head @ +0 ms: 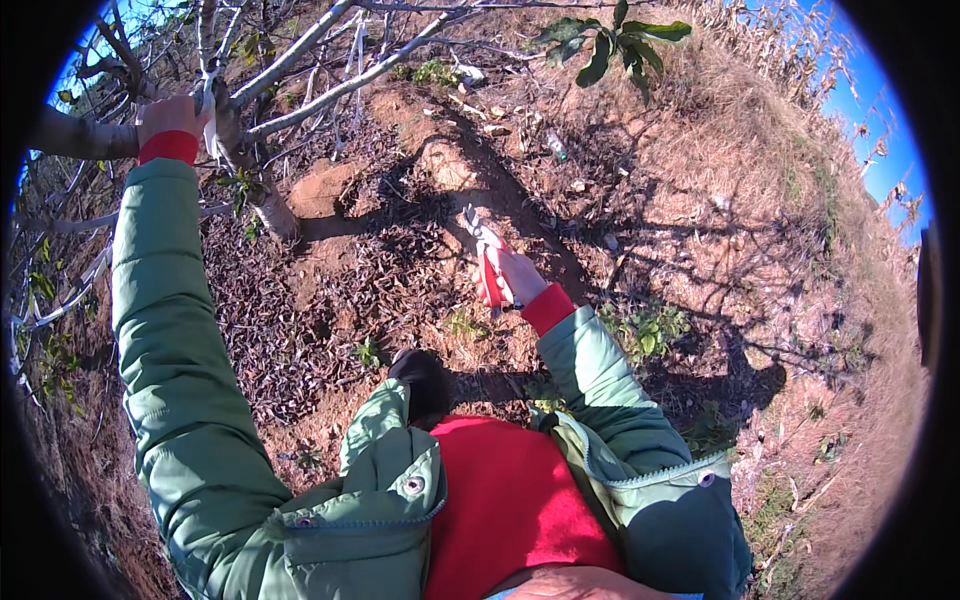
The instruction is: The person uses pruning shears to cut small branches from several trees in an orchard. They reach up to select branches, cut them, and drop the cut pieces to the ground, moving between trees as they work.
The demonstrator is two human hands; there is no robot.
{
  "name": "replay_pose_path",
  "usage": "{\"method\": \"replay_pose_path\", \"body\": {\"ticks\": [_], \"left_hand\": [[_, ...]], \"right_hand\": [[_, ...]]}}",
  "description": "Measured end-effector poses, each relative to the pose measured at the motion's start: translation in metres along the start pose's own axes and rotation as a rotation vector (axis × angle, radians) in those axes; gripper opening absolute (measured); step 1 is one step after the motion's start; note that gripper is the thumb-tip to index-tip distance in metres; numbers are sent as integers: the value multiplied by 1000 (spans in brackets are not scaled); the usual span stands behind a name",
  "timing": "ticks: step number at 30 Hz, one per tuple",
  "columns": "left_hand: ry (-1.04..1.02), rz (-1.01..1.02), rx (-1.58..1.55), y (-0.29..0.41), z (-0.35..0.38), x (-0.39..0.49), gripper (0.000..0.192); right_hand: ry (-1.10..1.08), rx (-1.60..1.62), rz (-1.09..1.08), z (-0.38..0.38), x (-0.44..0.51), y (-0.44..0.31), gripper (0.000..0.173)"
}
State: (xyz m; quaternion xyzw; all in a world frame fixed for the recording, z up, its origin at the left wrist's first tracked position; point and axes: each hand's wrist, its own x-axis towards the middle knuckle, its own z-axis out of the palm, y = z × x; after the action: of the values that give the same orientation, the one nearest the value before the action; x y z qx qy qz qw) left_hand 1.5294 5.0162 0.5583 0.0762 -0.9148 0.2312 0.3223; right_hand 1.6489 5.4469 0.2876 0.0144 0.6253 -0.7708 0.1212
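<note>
My left hand [171, 116] is raised at the upper left, wrapped around a thick branch of a tree [90, 136]. A strip of white material [209, 112] hangs from the branches right beside it. Low in front of my body, my right hand [523, 274] grips red-handled pruning shears [491, 274]. Their metal blades [474, 223] point up and away from me, clear of any branch. Whether the blades are fully closed is hard to tell.
The trunk [274, 210] rises from leaf-strewn sloping soil, with pale branches [337, 91] reaching right. A leafy twig [611, 41] hangs at the top. A reddish rock [322, 189] sits by the trunk, a plastic bottle [556, 144] farther off. Dry grass [757, 150] covers the right bank.
</note>
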Motion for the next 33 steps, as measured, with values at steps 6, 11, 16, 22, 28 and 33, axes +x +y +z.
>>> {"method": "replay_pose_path", "body": {"ticks": [6,11,16,22,28,33], "left_hand": [[-103,-25,41,6,-4,-1,37],[-93,-11,50,5,-2,-2,37],[-108,-48,64,6,-1,0,32],[-64,-50,125,12,-9,-7,45],[-67,-112,133,21,-6,-10,56],[170,-68,272,21,4,-12,57]], "right_hand": [[94,39,168,-21,-13,25,33],[88,95,150,-46,-23,36,33],[100,179,141,-74,-30,44,30],[143,260,129,-119,-28,50,28],[164,297,37,-168,12,50,27],[248,319,-55,-203,70,-11,31]]}}
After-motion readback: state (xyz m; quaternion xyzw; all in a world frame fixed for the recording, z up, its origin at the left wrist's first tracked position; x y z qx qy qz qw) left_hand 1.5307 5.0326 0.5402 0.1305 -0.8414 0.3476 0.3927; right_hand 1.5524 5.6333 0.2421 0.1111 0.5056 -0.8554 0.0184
